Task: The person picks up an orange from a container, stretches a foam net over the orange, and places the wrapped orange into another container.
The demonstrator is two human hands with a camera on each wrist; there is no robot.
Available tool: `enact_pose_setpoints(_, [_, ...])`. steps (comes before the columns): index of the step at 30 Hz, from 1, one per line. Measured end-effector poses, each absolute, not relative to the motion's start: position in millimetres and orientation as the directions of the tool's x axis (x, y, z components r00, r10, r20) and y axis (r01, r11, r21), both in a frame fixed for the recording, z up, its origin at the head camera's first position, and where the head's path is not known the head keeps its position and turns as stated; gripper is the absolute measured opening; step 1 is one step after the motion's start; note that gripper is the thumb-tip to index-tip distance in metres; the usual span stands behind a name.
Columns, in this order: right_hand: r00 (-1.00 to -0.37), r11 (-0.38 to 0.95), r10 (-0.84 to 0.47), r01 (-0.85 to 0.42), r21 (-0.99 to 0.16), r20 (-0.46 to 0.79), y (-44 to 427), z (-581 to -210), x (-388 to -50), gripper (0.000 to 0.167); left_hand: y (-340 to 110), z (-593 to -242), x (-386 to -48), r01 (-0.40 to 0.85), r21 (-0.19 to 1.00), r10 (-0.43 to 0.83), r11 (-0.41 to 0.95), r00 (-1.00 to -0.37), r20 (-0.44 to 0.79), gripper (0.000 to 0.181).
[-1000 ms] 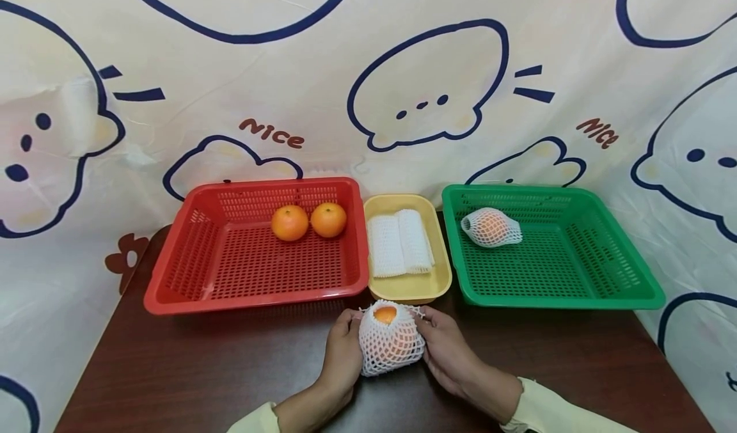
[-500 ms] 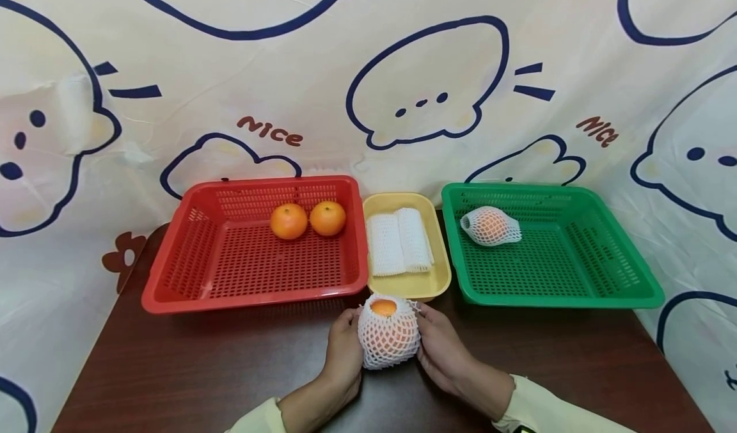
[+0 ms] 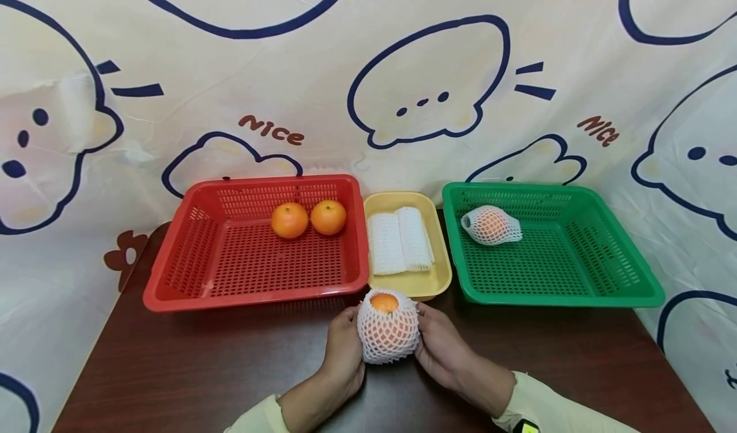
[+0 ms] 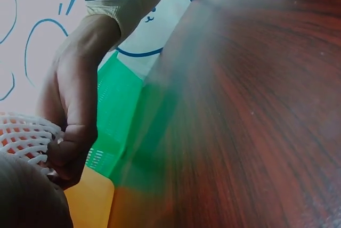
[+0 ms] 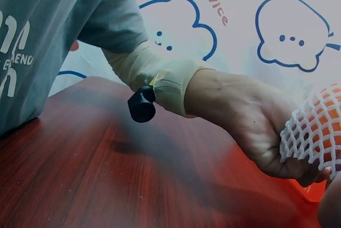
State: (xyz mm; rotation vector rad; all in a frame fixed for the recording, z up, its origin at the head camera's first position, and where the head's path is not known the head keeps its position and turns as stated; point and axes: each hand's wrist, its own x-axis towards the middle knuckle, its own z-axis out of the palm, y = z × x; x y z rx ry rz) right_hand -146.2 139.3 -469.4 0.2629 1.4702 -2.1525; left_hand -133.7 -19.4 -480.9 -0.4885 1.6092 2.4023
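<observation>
A white foam net [image 3: 389, 338] surrounds an orange [image 3: 384, 302], whose top shows through the net's upper opening. My left hand [image 3: 342, 356] grips the net's left side and my right hand [image 3: 446, 353] pinches its right side, above the table near the yellow tray. In the left wrist view the netted fruit [image 4: 21, 136] is at the left edge, the right hand [image 4: 74, 105] curled at it. The right wrist view has the net [image 5: 314, 129] at the right edge, gripped by the left hand [image 5: 245, 116]. Some fingertips are hidden behind the net.
Two bare oranges [image 3: 290, 220] lie in the red basket [image 3: 253, 300] at left. Folded white nets [image 3: 387, 244] lie in the yellow tray [image 3: 410, 286]. The green basket [image 3: 564, 300] at right holds a netted fruit [image 3: 491, 226]. A patterned cloth hangs behind.
The netted orange has risen slightly toward the yellow tray, and the net's lower end has drawn in closer around it. Both hands have kept their hold; the baskets look unchanged.
</observation>
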Motion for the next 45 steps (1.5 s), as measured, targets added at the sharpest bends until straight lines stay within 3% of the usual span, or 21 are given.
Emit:
enact_pose_setpoints(5, [-0.845,-0.267,-0.3,0.52,-0.812,-0.443,138.9,-470.1,-144.5,0.043,-19.2,-480.3,-133.5,-0.346,0.843,-0.001,-0.412,-0.925,-0.381,0.028])
enact_pose_setpoints(11, [-0.879,-0.061,-0.179,0.458,-0.887,-0.442,136.7,-471.9,-139.9,0.038,-20.9,-474.5,-136.9,-0.321,0.833,0.02,-0.45,-0.936,-0.35,0.029])
enact_pose_setpoints(16, [-0.929,0.04,-0.07,0.36,-0.932,-0.362,137.3,-467.3,-133.7,0.04,-24.7,-471.7,-138.3,-0.319,0.843,0.0,-0.434,-0.935,-0.354,0.028])
enact_pose_setpoints(19, [-0.973,0.069,-0.108,0.198,-0.978,-0.205,142.3,-463.0,-127.8,0.053,-26.0,-471.9,-137.5,-0.333,0.847,-0.021,-0.414,-0.927,-0.375,0.027])
enact_pose_setpoints(21, [-0.981,0.103,-0.19,0.019,-0.994,-0.038,147.1,-461.9,-124.9,0.064,-26.7,-472.6,-136.8,-0.332,0.86,-0.045,-0.389,-0.925,-0.377,0.029])
enact_pose_setpoints(23, [-0.954,0.162,-0.28,-0.155,-0.975,0.106,151.4,-460.7,-123.3,0.072,-26.8,-473.6,-136.3,-0.321,0.879,-0.075,-0.351,-0.926,-0.369,0.03])
enact_pose_setpoints(26, [-0.898,0.245,-0.393,-0.311,-0.918,0.199,155.2,-458.7,-123.7,0.087,-25.5,-473.2,-135.4,-0.302,0.914,-0.129,-0.272,-0.93,-0.345,0.032])
enact_pose_setpoints(30, [-0.876,0.311,-0.456,-0.325,-0.893,0.16,155.0,-456.2,-125.0,0.102,-22.5,-472.1,-133.3,-0.298,0.93,-0.135,-0.213,-0.934,-0.33,0.03])
enact_pose_setpoints(38, [-0.886,0.312,-0.38,-0.394,-0.865,0.266,152.9,-456.4,-128.7,0.092,-20.5,-469.8,-130.2,-0.327,0.913,-0.056,-0.246,-0.935,-0.35,0.033])
enact_pose_setpoints(45, [-0.886,0.296,-0.314,-0.434,-0.851,0.342,154.0,-451.9,-131.5,0.093,-16.4,-472.5,-128.9,-0.369,0.868,0.109,-0.333,-0.929,-0.353,0.035])
